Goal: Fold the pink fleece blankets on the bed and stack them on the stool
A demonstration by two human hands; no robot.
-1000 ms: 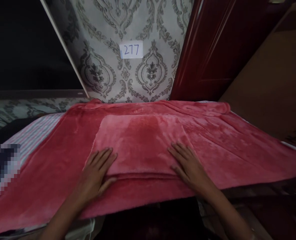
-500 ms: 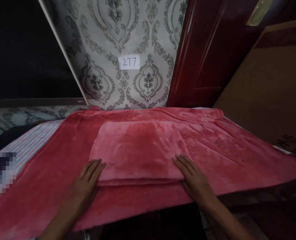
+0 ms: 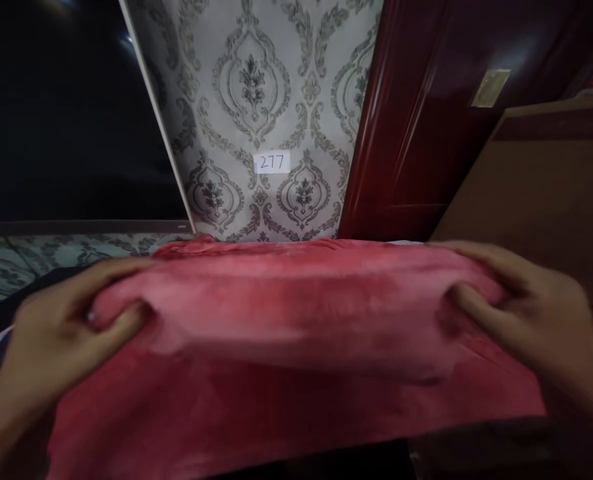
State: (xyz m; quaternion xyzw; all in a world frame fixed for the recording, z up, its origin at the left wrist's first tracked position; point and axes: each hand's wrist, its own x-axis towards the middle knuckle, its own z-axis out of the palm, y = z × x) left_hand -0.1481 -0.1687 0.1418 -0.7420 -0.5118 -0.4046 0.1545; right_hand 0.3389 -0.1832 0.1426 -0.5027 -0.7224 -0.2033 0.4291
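Head view: our left hand (image 3: pixel 59 333) and right hand (image 3: pixel 541 313) now clamp the folded cloth (image 3: pixel 296 313). We have lifted it above the blanket (image 3: pixel 256 417), so pressing seems finished.

Premises appear domestic: ornate patterned wallpaper (image 3: pixel 296 100), a wide dark screen (image 3: pixel 76 120) and glossy red panelled door (image 3: pixel 421 147) indicate a home.

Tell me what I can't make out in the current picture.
Head view:
Most fingertips of the left hand and right hand: hidden behind the pink bundle.
The bundle's layers: blurred, so uncountable.
Surface beneath the red blanket: covered by it.
Screen: cut off by left and top edges.
Cardboard box: cut off by the right edge.
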